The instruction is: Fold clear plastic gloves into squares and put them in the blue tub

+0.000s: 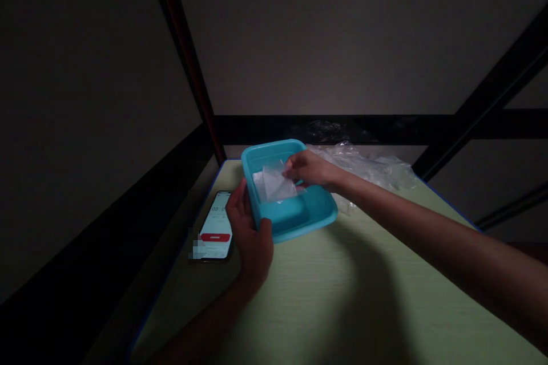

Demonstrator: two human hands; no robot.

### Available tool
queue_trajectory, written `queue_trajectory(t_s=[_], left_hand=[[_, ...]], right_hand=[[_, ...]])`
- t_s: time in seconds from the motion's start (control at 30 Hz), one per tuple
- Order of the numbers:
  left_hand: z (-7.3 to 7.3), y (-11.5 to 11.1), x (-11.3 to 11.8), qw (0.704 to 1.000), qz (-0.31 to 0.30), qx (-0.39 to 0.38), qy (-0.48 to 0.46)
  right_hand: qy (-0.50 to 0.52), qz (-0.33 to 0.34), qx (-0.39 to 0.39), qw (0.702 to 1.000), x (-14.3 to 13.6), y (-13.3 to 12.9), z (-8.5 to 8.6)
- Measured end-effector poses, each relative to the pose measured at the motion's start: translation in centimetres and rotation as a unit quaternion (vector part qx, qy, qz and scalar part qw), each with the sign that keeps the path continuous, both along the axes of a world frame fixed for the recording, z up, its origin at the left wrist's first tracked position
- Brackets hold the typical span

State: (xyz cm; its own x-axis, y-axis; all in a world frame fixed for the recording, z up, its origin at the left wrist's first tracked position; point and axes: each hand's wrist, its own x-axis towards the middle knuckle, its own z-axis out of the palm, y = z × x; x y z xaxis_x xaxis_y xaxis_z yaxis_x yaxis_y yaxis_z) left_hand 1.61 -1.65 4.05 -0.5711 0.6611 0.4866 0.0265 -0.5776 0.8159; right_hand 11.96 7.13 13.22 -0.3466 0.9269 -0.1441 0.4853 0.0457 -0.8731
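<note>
A blue plastic tray (291, 222) is tilted above the table, its inside facing me. My left hand (252, 239) grips its left side, with the thumb over the near rim. Inside the tray, toward its left, lie whitish translucent packets or small bags (277, 183), partly overlapping. My right hand (309, 169) reaches in from the right and pinches the edge of the upper one between thumb and fingers. Some of the right fingertips are hidden behind the plastic.
The pale green table (308, 291) has a blue edge. A lit phone (216, 228) lies at its left, beside my left hand. Crumpled clear plastic (368, 168) is spread over the far right part. Beyond the table stands a grey wall (325, 40) with dark beams.
</note>
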Motion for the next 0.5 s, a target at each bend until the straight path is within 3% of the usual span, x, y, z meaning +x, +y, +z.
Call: queue_trajectory(t_s=[0.23,0.5], left_hand=[[0.3,0.1,-0.2,1.0,0.003,-0.007,-0.026],[0.5,-0.5,0.2,1.0,0.0,0.009,-0.005]], right_hand=[[-0.091,-0.021,-0.019,0.995,-2.7,2.1,-0.4],[-0.177,0.001,-0.053,0.983,-4.5,2.6,-1.7]])
